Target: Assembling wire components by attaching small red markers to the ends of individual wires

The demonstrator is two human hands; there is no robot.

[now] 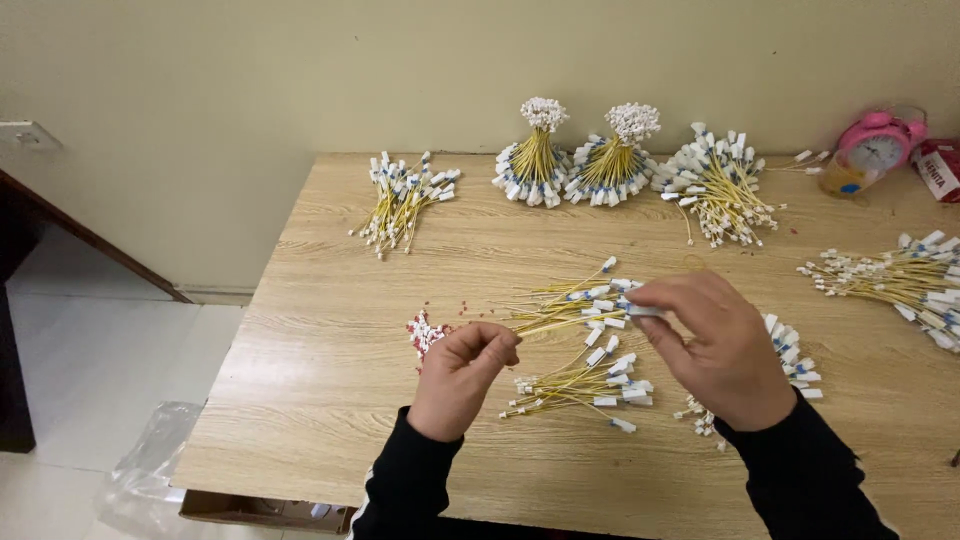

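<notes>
Left half of surface (320,300): bare wood, open passage.
Back edge: cable bundles (610,160) and pink alarm clock (878,140) block.
Right edge: cable pile (900,280) blocks.

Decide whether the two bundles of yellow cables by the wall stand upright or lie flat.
Upright: both bundles stand on splayed connector ends, white tips clustered on top.

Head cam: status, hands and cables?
Left hand pinches one end of a yellow cable bunch; right hand grips a white connector. More bundles lie below. Nothing in the way.
</notes>
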